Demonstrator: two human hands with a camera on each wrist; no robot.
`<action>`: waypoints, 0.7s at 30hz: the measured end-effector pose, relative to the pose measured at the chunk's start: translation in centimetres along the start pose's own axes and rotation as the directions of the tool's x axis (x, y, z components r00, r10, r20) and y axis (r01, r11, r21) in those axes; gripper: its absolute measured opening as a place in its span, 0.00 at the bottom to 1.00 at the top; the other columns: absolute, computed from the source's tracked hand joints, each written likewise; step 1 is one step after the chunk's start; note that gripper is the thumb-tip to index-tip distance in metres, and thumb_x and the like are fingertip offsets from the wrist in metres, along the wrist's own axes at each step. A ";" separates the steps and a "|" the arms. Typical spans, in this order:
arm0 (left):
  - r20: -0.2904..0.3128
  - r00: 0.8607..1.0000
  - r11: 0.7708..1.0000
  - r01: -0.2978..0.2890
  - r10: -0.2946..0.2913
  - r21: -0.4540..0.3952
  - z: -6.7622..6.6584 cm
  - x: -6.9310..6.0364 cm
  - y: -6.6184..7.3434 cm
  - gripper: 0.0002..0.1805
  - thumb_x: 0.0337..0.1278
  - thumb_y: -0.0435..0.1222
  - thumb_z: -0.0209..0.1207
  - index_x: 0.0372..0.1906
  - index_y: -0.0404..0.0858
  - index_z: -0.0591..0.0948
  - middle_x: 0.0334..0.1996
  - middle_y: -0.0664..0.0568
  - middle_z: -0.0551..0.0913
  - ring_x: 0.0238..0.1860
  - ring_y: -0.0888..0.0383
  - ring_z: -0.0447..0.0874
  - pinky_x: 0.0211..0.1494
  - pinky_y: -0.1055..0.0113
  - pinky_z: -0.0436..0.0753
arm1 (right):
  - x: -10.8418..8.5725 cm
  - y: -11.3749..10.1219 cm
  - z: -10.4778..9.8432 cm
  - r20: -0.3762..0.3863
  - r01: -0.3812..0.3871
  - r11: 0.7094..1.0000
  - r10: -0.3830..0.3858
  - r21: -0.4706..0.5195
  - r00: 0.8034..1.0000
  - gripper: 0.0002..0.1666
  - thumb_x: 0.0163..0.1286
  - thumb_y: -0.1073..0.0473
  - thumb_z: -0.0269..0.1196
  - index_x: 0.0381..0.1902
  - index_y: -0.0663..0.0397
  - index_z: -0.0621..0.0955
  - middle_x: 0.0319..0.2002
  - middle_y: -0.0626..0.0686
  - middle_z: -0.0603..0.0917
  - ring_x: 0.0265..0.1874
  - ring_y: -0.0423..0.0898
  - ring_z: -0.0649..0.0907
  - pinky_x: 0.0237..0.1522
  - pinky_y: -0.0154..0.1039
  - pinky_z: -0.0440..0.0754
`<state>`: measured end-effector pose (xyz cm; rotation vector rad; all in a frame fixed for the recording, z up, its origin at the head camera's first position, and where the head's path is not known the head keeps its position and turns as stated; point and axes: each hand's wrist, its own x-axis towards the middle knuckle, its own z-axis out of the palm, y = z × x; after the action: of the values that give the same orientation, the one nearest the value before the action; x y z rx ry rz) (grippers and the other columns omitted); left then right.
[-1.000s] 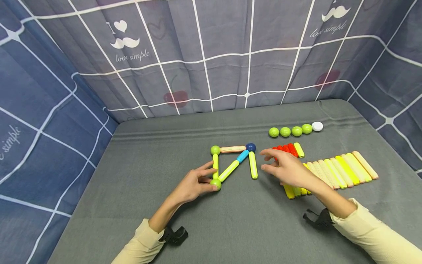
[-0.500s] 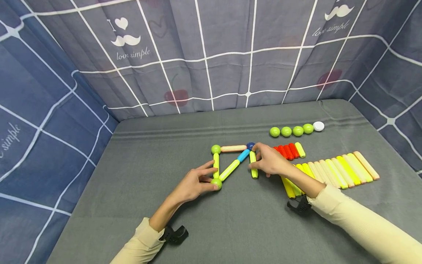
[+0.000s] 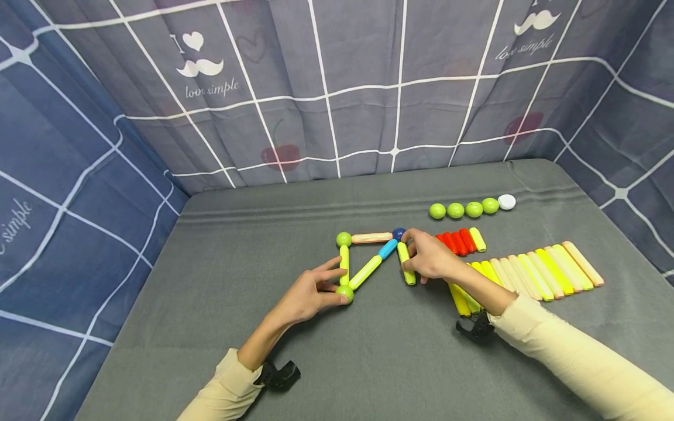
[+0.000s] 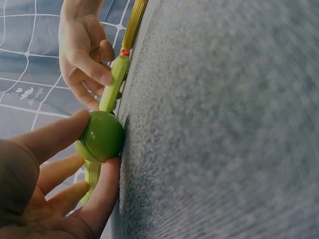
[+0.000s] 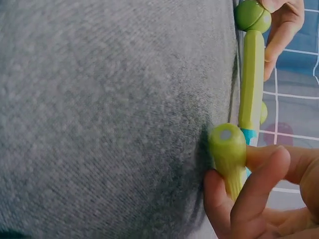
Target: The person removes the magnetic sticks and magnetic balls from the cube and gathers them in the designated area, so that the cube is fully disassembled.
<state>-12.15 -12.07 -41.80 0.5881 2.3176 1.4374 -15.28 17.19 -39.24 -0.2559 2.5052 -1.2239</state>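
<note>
Magnetic rods and balls form a flat frame on the grey cloth. My left hand [image 3: 309,295] pinches the green ball [image 4: 105,135] at its near corner between thumb and fingers. A yellow-green rod [image 3: 344,254] runs from there to a far green ball [image 3: 344,239]. A yellow-green rod [image 3: 366,272] and a blue piece [image 3: 388,249] make the diagonal to a dark blue ball [image 3: 398,233]. A pinkish striped rod [image 3: 371,238] forms the far side. My right hand [image 3: 430,256] holds a short yellow-green rod [image 5: 228,142] below the dark blue ball, a fingertip beside that ball.
Several green balls [image 3: 455,210] and a white one [image 3: 507,202] line up at the back right. Short red rods [image 3: 460,241] lie in front of them. A row of yellow and pale rods [image 3: 547,272] spreads on the right, partly behind my right forearm. Patterned curtains [image 3: 363,82] enclose the table.
My right hand has moved left from above the loose rods to the short yellow-green rod and taken hold of it. That rod's near end has swung slightly right. My left hand stays put.
</note>
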 end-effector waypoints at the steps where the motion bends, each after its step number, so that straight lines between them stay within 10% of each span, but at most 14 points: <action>1: 0.003 1.000 1.000 0.004 -0.004 -0.002 0.0 0.0 0.0 0.32 0.55 0.34 0.71 0.66 0.33 0.75 0.75 0.48 0.60 0.51 0.51 0.83 0.44 0.67 0.83 | -0.1 0.1 0.0 0.008 -0.001 1.000 0.001 0.007 1.000 0.32 0.60 0.73 0.65 0.61 0.72 0.67 0.37 0.61 0.79 0.10 0.46 0.77 0.18 0.42 0.82; 21: 0.003 1.000 1.000 0.006 -0.006 0.002 -0.1 0.1 0.2 0.33 0.55 0.34 0.71 0.66 0.34 0.75 0.75 0.50 0.60 0.51 0.54 0.83 0.45 0.68 0.82 | -3.3 0.7 -0.8 -0.031 0.054 0.988 -0.050 0.147 0.998 0.35 0.60 0.71 0.65 0.66 0.65 0.69 0.45 0.63 0.77 0.09 0.48 0.72 0.16 0.43 0.79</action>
<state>-12.22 -12.06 -41.62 0.5834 2.3169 1.4301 -12.56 19.24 -38.62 -0.2708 2.4294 -1.4353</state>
